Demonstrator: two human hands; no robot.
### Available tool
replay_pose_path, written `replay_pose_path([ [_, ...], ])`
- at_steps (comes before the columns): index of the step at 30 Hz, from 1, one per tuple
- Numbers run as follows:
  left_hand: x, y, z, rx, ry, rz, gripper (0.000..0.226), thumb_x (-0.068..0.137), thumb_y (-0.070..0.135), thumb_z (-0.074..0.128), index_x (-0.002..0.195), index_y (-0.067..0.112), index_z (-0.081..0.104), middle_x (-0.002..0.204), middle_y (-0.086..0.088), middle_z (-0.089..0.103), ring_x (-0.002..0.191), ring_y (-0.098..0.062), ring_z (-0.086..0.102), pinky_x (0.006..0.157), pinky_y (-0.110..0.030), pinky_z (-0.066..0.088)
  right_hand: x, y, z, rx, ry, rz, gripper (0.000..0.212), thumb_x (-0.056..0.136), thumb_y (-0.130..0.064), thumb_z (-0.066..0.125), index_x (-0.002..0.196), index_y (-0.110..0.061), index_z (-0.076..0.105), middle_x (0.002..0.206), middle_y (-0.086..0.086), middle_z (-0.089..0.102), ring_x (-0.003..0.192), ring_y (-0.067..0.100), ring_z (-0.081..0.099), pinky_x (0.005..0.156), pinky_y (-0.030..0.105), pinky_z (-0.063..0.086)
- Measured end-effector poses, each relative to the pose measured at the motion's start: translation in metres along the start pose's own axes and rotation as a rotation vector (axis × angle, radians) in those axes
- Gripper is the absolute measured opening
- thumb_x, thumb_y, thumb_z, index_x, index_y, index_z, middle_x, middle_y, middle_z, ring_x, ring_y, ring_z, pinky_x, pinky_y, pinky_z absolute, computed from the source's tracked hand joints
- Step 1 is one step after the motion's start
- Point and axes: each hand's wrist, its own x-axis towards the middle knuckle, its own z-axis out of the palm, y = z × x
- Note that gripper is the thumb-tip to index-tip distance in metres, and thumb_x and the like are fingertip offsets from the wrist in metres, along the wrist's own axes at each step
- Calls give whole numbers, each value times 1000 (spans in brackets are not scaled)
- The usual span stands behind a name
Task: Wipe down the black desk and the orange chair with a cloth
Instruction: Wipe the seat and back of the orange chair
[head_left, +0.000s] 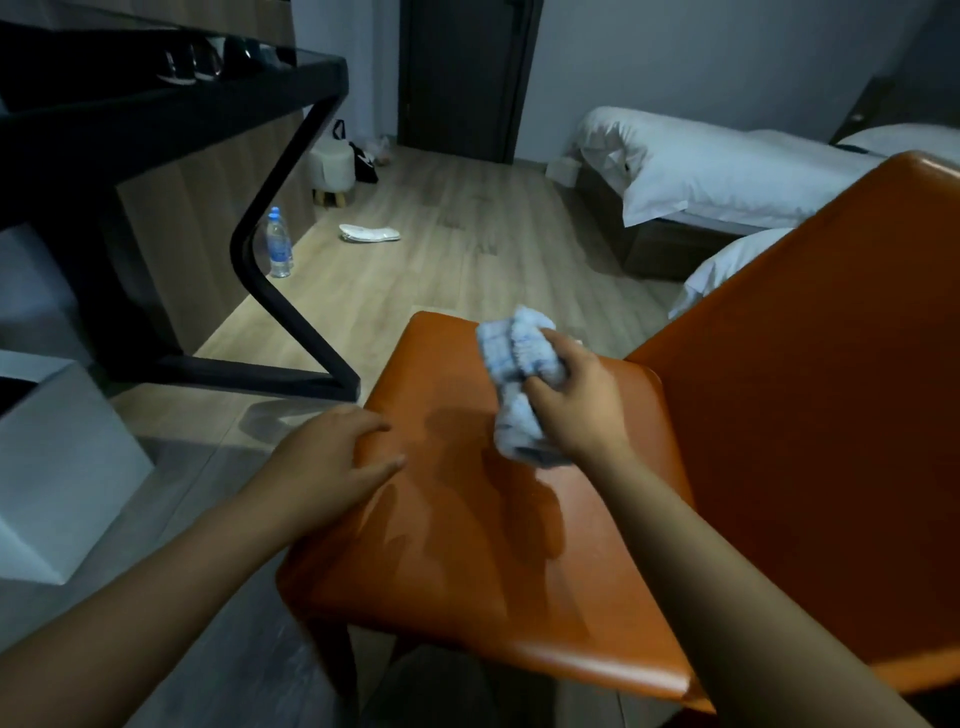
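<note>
A: Cloth (519, 358) status?

B: My right grip (571, 402) has its fingers curled round it. It is bunched and pressed to the seat of the orange chair (467, 561), with the backrest to its right. My left grip (337, 457) lies flat and relaxed on the seat's edge, well left of the cloth.

A: Risks?

B: I judge the wad so bunched that strokes may miss patches. The seat shows wet-looking streaks, so my bracing grip could slip and the chair skid. The black bench (156, 109) sits up-left of both grips.
</note>
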Motion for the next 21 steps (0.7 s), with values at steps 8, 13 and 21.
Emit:
replay_pose_path([
  [8,-18,38,31,26,-49,85,50,87,49,61,132,28,54,133,6,50,108,-10,49,82,-24,34,-72,66,-75,-294,152,258,36,78,-21,54,114,-22,57,98,2,62,96,28,59,74,35,49],
  [13,-28,44,48,-13,-82,108,47,88,46,62,130,26,55,120,9,51,93,-5,52,75,-23,40,-104,94,-62,-488,-154,595,74,89,-51,44,150,-21,14,157,15,10,143,36,7,114,50,18],
  [21,-42,27,48,36,-61,91,47,87,47,61,129,26,54,111,12,49,92,-3,47,70,-18,35,-103,85,-38,-423,-91,539,76,89,-47,47,151,-17,14,155,21,13,143,36,10,116,48,16],
])
